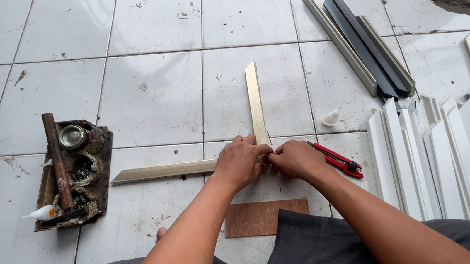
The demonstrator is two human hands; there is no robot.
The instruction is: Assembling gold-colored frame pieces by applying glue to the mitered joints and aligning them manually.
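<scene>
Two beige moulding strips (254,101) are lying on the floor (153,88), meeting in a corner under the fingers; left hand (239,162) and right hand (296,158) are pinching that joint closed. Only this corner looks joined; the red cutter (338,160) is lying just right.

- Two hands: left hand (239,162), right hand (297,159).
- Two pale beige moulding strips: one upright (254,100), one lying crosswise (163,171).
- One red utility knife (338,160).
- One small brown wooden board (262,217).
- One hammer (58,167).
- Two small white glue bottles (42,213) (331,118).
- One round tin (73,137).
- One grey bundle of mouldings (364,46); its pieces overlap too much to count.
- One white stack of mouldings (445,167); its count is also unclear.
</scene>
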